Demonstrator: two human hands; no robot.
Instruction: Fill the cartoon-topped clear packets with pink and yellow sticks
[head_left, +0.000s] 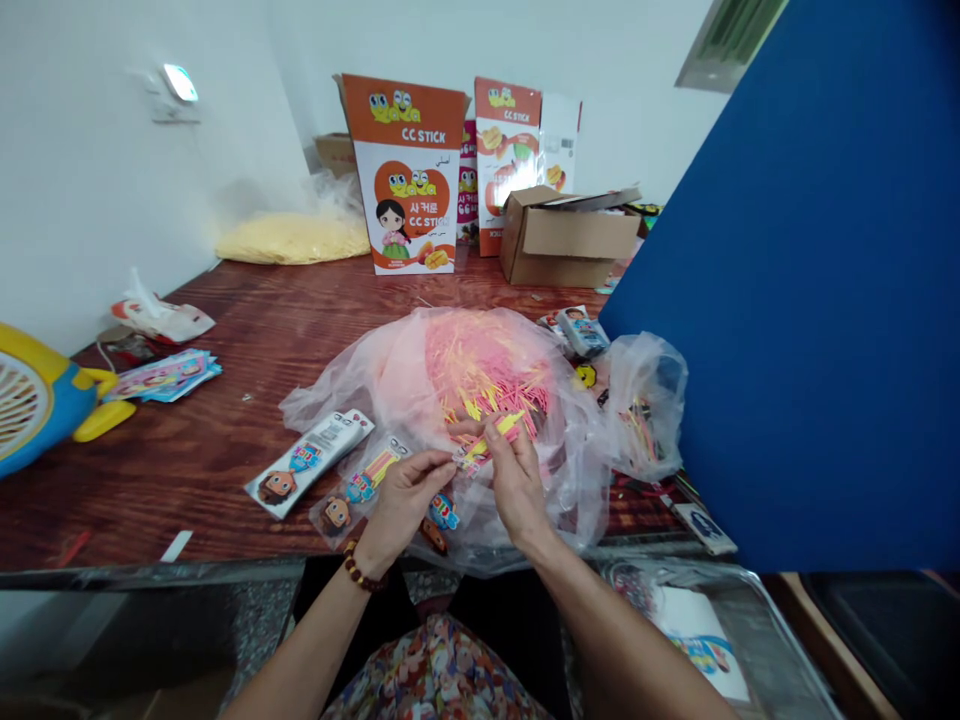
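Note:
A clear plastic bag (390, 375) full of pink and yellow sticks (484, 370) lies on the wooden table (225, 450) in front of me. My left hand (405, 495) pinches the mouth of a small printed packet (471, 458). My right hand (514, 475) is closed on a few yellow and pink sticks (504, 428) right at that packet. Two filled printed packets (309, 462) (358, 490) lie on the table just left of my left hand.
Orange-and-white CC STICK boxes (409, 180) and an open brown carton (566, 235) stand at the back. A blue panel (810, 300) blocks the right side. A yellow-blue fan (37, 395), loose packets (161, 375) and a metal tray (720, 630) lie around.

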